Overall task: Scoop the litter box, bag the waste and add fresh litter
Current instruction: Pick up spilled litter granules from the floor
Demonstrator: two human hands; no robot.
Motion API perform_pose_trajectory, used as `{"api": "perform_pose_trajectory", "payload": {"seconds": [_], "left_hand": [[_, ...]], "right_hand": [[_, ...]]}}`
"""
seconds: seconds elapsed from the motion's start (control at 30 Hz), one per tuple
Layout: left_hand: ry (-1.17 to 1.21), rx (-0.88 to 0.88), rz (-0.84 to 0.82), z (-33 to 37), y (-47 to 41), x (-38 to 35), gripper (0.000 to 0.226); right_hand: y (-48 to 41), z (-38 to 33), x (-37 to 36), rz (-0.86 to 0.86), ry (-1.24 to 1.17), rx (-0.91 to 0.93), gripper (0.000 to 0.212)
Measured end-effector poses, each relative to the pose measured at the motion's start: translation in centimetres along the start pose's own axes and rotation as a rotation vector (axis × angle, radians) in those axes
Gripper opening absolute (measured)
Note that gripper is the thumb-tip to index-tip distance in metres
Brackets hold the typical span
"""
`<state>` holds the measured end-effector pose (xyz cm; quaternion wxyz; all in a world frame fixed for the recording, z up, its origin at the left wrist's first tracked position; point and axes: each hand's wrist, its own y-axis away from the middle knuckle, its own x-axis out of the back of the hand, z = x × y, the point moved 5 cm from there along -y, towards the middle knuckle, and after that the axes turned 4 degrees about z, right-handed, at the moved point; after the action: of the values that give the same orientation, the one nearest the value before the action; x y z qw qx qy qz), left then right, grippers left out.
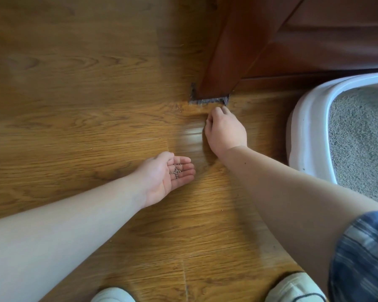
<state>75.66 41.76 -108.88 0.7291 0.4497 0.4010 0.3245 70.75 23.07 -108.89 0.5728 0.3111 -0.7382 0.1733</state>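
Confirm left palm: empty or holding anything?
Not empty: the left hand lies palm-up and cupped, with a small cluster of grey litter pellets resting on it.

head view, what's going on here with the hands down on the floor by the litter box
A person seems to be gathering stray pellets off the wooden floor. The left hand is cupped palm up with a few grey pellets in it. The right hand reaches down by the foot of a dark wooden leg, fingers curled; whether it has pinched anything is hidden. The white litter box sits to the right, with grey litter inside.
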Motion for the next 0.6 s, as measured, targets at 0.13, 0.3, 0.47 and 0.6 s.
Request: {"api": "perform_pose_trajectory", "payload": {"seconds": [0.13, 0.3, 0.47, 0.6], "left_hand": [[0.004, -0.003, 0.032, -0.4, -0.2, -1.2, 0.04], [-0.036, 0.02, -0.06, -1.7, -0.2, -2.6, 0.051], [-0.105, 0.045, -0.095, -2.8, 0.3, -2.9, 0.041], [-0.161, 0.055, -0.053, -3.3, 0.2, -2.3, 0.041]], "right_hand": [[3.4, -1.6, 1.2, -0.061, -0.193, -0.005, 0.014], [11.6, -3.2, 2.4, -0.091, -0.269, 0.143, 0.01], [13.4, -1.2, 1.8, -0.05, -0.384, 0.084, 0.016], [12.0, 1.9, 2.3, 0.045, -0.471, -0.102, 0.01]]}}
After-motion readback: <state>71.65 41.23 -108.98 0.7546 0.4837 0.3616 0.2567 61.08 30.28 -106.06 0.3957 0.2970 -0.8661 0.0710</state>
